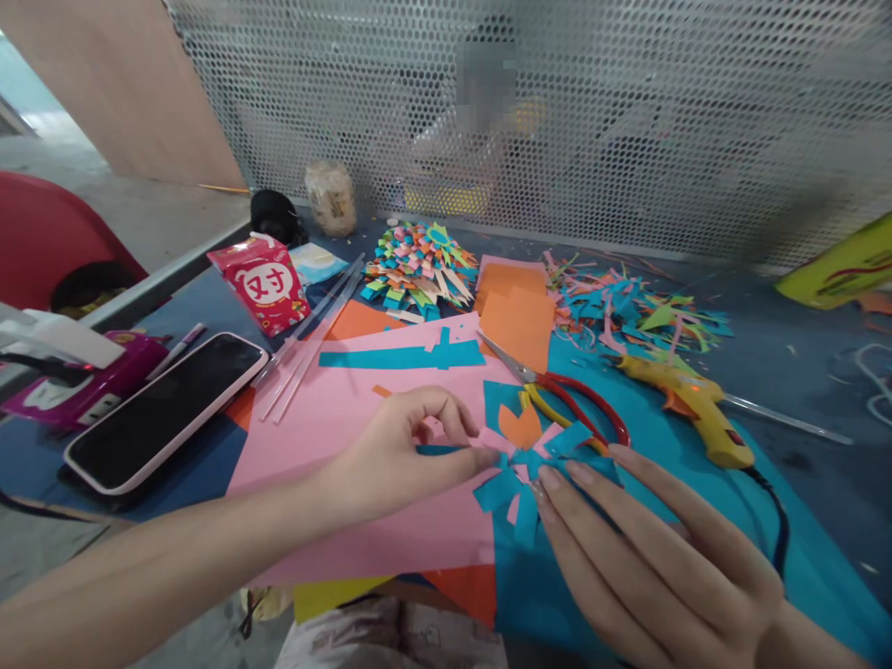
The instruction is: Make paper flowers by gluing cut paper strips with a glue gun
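A paper flower (528,457) made of blue, pink and orange strips lies low in front of me, over the edge between pink and blue sheets. My left hand (411,455) has its fingers curled and its thumb against the flower's left side, closed on a strip there. Stretched flat, the fingers of my right hand (648,539) rest on the flower's right side. Part of a blue strip (440,450) shows beneath my left hand. Just behind the flower are red-and-yellow-handled scissors (578,400), their blades pointing away to the left.
A yellow glue gun (689,409) with a cord lies at right. Farther back are paper scraps (613,302) and a pile of colourful paper flowers (422,269). At left are a phone (167,409), a red snack packet (261,283) and clear glue sticks (313,325). A perforated metal panel (592,121) borders the table.
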Available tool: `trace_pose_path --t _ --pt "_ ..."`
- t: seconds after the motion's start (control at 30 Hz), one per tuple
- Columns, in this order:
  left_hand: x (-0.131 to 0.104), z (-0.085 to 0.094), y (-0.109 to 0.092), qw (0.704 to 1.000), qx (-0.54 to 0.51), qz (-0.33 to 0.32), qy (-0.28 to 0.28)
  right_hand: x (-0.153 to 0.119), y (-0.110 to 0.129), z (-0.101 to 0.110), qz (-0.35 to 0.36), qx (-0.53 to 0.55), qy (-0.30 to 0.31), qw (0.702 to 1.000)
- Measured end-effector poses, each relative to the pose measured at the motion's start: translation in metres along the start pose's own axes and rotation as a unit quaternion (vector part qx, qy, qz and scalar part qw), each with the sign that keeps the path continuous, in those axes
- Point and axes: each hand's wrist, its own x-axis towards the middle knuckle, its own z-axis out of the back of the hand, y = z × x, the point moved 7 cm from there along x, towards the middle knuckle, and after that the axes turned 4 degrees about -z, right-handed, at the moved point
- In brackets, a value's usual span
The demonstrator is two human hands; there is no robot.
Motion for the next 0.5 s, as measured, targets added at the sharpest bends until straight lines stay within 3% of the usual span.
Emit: trace_pose_path --t 0.3,0.5 --pt "-0.0003 -0.0017 0.0023 1.0 0.007 0.005 0.017 -0.0012 0.0023 -0.0008 0.01 -0.004 -0.006 1.0" --pt "-0.0013 -0.0038 0.0073 0.998 -0.001 0.043 0.036 -0.0009 0.0038 -0.0007 -0.102 0.025 0.003 0.994"
